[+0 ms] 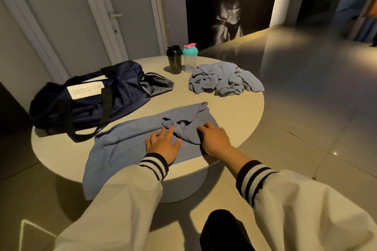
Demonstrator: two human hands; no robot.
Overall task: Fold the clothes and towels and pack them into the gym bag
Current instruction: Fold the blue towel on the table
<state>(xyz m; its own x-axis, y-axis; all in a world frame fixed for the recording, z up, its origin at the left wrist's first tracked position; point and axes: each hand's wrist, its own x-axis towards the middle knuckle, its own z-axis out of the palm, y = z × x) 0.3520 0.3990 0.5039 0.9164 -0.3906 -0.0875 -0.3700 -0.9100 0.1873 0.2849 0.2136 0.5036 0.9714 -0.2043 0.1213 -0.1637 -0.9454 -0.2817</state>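
Note:
A blue-grey towel (122, 149) lies spread across the near side of the round table (240, 108), its near end hanging over the table's edge. A bunched fold of it sits between my hands. My left hand (163, 142) rests flat on the towel with fingers spread. My right hand (214, 138) has its fingers curled on the bunched fold. A second blue-grey cloth (224, 79) lies crumpled at the far right of the table. The navy gym bag (87, 104) lies on the left, its zip open toward the middle.
A black shaker bottle (174, 59) and a clear one with a teal lid (190, 58) stand at the table's far edge. White doors are behind the bag. Tiled floor stretches to the right of the table.

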